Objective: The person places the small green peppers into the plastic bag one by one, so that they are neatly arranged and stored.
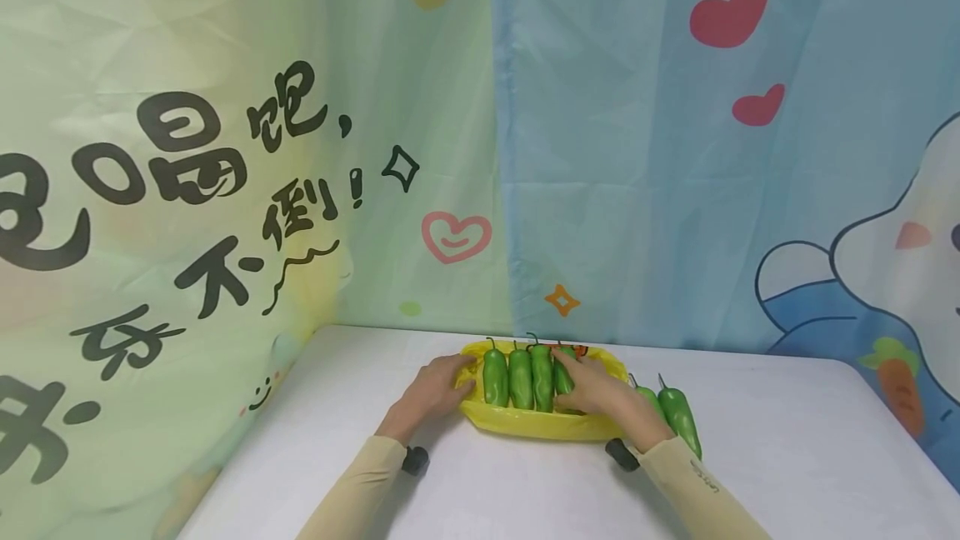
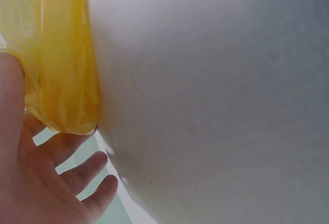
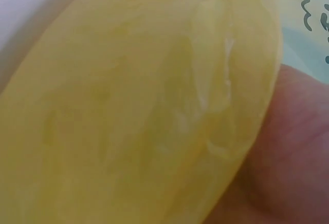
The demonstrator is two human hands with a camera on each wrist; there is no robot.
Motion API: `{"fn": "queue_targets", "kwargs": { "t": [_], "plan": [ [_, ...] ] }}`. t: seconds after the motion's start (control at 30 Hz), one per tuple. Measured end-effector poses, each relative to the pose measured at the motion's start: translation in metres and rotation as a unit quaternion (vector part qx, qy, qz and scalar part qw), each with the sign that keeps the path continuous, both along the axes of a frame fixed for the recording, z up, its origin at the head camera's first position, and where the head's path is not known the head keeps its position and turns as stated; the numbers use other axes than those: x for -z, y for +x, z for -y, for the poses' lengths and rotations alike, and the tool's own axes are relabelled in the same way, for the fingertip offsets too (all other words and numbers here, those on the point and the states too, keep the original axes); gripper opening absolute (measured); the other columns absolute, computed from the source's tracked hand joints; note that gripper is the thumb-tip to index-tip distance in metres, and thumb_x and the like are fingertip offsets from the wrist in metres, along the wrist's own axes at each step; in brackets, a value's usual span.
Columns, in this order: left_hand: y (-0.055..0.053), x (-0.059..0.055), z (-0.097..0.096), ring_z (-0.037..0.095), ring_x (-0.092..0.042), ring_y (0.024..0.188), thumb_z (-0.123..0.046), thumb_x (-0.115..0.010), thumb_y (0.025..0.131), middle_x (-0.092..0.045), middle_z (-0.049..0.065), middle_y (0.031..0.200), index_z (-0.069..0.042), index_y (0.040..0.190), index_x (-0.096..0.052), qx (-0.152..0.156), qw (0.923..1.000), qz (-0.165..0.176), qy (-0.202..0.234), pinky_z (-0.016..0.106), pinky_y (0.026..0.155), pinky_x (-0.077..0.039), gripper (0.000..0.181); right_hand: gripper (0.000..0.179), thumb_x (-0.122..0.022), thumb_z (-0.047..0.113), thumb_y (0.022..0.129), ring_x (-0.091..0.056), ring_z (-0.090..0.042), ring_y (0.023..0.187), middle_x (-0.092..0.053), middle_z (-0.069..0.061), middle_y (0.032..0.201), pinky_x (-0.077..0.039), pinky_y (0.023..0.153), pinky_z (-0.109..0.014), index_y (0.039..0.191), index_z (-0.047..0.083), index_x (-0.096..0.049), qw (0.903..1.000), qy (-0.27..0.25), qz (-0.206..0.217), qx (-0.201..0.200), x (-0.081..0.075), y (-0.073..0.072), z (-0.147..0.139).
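A yellow plastic bag (image 1: 525, 423), spread open like a shallow tray, lies on the white table with several green peppers (image 1: 520, 377) standing side by side in it, stems away from me. My left hand (image 1: 438, 386) holds the bag's left end. In the left wrist view, its thumb lies along the inner side of the yellow plastic (image 2: 64, 54) and the other fingers spread beyond it. My right hand (image 1: 592, 386) reaches over the bag's right part and grips the rightmost pepper (image 1: 562, 369) in the row between thumb and fingers. Yellow plastic (image 3: 128, 106) hides most of this hand in the right wrist view.
Two more green peppers, one in front (image 1: 680, 419) and one partly behind my right forearm (image 1: 647, 397), lie on the table right of the bag. Something red (image 1: 573, 350) shows at the bag's back rim. A printed curtain (image 1: 585, 148) hangs behind the white table (image 1: 787, 440).
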State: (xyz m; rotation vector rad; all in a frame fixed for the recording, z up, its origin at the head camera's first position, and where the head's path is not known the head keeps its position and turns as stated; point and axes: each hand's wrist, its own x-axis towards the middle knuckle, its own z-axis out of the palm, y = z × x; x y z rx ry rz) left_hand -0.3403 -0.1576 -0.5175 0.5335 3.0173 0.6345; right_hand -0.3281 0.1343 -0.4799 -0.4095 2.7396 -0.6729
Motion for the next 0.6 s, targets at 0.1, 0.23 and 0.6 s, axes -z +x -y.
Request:
{"fn": "queue_targets", "kwargs": {
  "t": [0.1,0.23,0.6],
  "plan": [
    [0.000,0.000,0.000,0.036,-0.048,0.139,-0.033,-0.055,0.100,-0.055,0.010,0.148,-0.015,0.145,-0.053,0.003,1.0000,-0.003,-0.002,0.059,0.116,-0.037,0.048,0.091,-0.074,0.029,0.091,-0.028,-0.056,0.144,-0.036,-0.034,0.154,-0.035,0.110,-0.070,0.161,0.009,-0.020,1.0000,-0.002,-0.005,-0.001,-0.002,0.002,-0.001],
    [0.000,0.000,0.000,0.036,-0.048,0.139,-0.034,-0.055,0.100,-0.056,0.010,0.148,-0.015,0.145,-0.053,0.003,1.0000,-0.004,0.000,0.059,0.116,-0.037,0.048,0.092,-0.074,0.028,0.091,-0.027,-0.055,0.144,-0.033,-0.033,0.156,-0.034,0.112,-0.069,0.161,0.008,-0.018,1.0000,-0.005,-0.007,-0.002,-0.007,0.004,-0.001],
    [-0.001,0.002,0.000,0.035,-0.048,0.139,-0.033,-0.055,0.100,-0.056,0.010,0.147,-0.014,0.144,-0.054,0.004,1.0000,-0.007,0.002,0.058,0.116,-0.037,0.047,0.090,-0.073,0.025,0.091,-0.026,-0.055,0.145,-0.032,-0.033,0.157,-0.034,0.110,-0.071,0.161,0.008,-0.020,0.9997,-0.011,-0.020,-0.010,-0.015,0.013,-0.008]
  ]
}}
